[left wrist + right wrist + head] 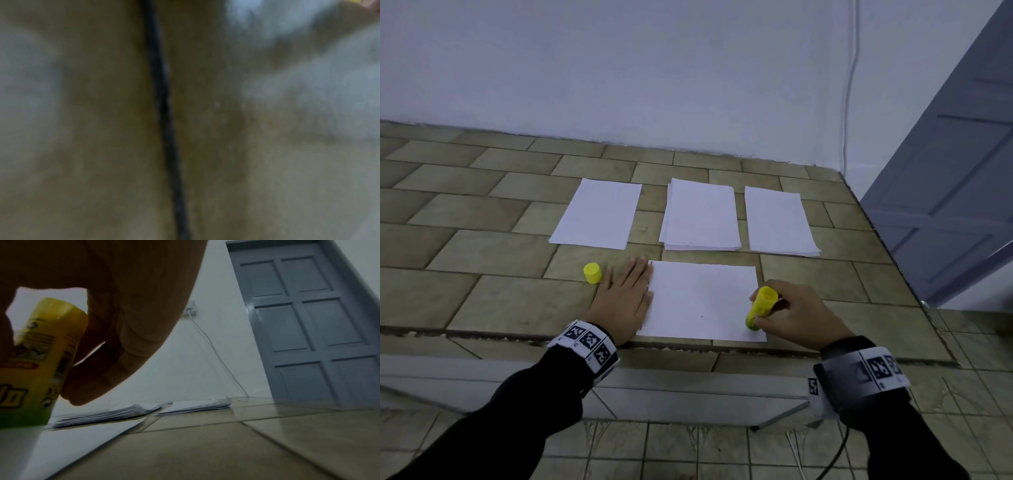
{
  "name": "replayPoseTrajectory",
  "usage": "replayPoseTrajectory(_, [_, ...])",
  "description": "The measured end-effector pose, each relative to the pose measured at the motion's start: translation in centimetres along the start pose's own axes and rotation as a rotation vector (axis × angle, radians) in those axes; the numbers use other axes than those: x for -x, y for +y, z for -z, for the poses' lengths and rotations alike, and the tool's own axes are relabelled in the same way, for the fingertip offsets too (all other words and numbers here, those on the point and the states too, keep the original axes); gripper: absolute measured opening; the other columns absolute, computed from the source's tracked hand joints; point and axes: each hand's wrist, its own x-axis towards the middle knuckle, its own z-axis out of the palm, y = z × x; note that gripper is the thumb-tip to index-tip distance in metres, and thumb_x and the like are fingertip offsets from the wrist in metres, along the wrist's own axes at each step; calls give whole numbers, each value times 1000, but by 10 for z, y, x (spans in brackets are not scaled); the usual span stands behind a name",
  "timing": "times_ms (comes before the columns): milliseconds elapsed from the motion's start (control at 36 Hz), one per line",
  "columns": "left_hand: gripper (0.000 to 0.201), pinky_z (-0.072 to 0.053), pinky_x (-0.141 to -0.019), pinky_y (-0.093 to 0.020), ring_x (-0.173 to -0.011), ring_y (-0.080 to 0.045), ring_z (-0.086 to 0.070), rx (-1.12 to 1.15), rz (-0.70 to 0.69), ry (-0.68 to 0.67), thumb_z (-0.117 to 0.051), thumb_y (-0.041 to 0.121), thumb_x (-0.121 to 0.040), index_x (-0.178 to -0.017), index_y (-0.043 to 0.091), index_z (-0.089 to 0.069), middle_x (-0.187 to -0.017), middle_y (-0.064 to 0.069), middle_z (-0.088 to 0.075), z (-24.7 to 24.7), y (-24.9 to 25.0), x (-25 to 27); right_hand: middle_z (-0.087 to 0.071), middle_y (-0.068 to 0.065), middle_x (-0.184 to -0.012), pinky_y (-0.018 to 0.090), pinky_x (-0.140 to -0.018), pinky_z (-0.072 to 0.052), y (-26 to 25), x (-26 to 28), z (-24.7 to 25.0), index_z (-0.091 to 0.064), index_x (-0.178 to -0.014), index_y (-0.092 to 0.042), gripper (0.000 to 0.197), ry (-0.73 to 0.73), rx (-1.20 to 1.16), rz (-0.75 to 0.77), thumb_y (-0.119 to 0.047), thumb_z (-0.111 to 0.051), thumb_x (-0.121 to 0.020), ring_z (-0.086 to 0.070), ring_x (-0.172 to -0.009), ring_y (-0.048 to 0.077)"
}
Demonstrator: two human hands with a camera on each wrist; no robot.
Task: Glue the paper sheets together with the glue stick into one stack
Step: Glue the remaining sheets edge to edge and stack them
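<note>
Head view: lying on the tiled floor (482, 246), a single sheet (702, 301), lengthwise across. At its nine o'clock edge, left hand (624, 301) pressing flat, fingers straight and together. At its four o'clock corner, right hand (796, 317) curling round the yellow glue stick (759, 308), tip down and touching the sheet. At nine o'clock of the left hand, just beside it, cap (592, 273) standing. At twelve o'clock, three paper piles (700, 216) lying side by side, apart. Left wrist view blurring out, only tile showing. Right wrist view: fingers (115, 353) gripping the stick by its barrel.
</note>
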Motion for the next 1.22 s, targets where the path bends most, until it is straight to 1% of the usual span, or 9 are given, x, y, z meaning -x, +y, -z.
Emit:
replayPoseTrajectory(111, [83, 3, -120, -47, -151, -18, 1, -13, 4, -8, 13, 49, -84, -156, 15, -11, -164, 0, -2, 1, 0, 0, -70, -7, -81, 33, -68, -54, 2, 1, 2, -65, -73, -18, 16, 46, 15, 16, -13, -81, -70, -65, -75, 9])
replayPoseTrajectory(306, [85, 6, -119, -45, -151, -17, 5, -31, 16, -27, 16, 49, -81, -156, 16, -6, -164, 1, 2, 4, 3, 0, -67, 1, -87, 33, -69, -54, -33, -28, -36, -65, -79, -10, 17, -68, -31, 184, -18, -80, -76, -63, -76, 13])
replayPoseTrajectory(500, [89, 5, -120, -46, -151, -16, 8, -34, 15, -51, 19, 51, -78, -157, 17, -4, -164, 1, 4, 8, 5, 1, -67, 4, -96, 35, -77, -57, -72, -62, -80, -65, -96, -8, 26, -265, -34, 200, -17, -80, -77, -65, -82, 15])
replayPoseTrajectory(667, [83, 2, -121, -48, -151, -19, 4, -4, -9, -37, 12, 48, -83, -157, 16, -8, -164, 0, 1, 7, 3, 1, -67, 5, -94, 42, -79, -53, -77, -80, -88, -64, -93, -8, 22, -324, 71, 242, -15, -78, -77, -62, -84, 20])
replayPoseTrajectory(833, [73, -13, -118, -55, -149, -24, -15, 16, -11, -3, 0, 42, -93, -153, 12, -28, -161, -6, -19, 3, 0, 1, -65, 11, -91, 40, -79, -51, -78, -113, -80, -61, -90, -2, 23, -272, 164, 191, -13, -77, -78, -62, -83, 25])
replayPoseTrajectory(944, [76, -5, -120, -52, -151, -21, -7, 27, -9, -25, 6, 44, -89, -155, 14, -16, -162, -1, -7, 8, 2, 2, -67, 13, -96, 40, -82, -49, -73, -135, -75, -60, -97, -1, 25, -223, 198, 127, -12, -73, -80, -62, -90, 30])
replayPoseTrajectory(1055, [64, -26, -111, -59, -142, -29, -35, 17, -12, -34, -13, 37, -96, -146, 7, -41, -155, -8, -34, 7, 1, 1, -67, 16, -95, 44, -83, -49, -69, -145, -70, -59, -96, 0, 24, -187, 192, 62, -10, -71, -79, -62, -91, 32])
replayPoseTrajectory(1139, [74, -11, -117, -53, -149, -23, -18, 37, -12, -19, -1, 45, -92, -153, 12, -28, -161, -3, -20, 6, 2, 2, -66, 15, -93, 41, -81, -49, -65, -141, -64, -59, -93, -1, 22, -164, 184, 32, -10, -71, -78, -61, -90, 32])
replayPoseTrajectory(1222, [88, 4, -119, -45, -151, -14, 4, 16, 17, -43, 13, 56, -81, -157, 19, -9, -164, 4, 2, 9, 5, 2, -67, 9, -87, 30, -73, -49, -60, -122, -56, -60, -87, -4, 20, -147, 95, 9, -12, -75, -75, -62, -83, 25])
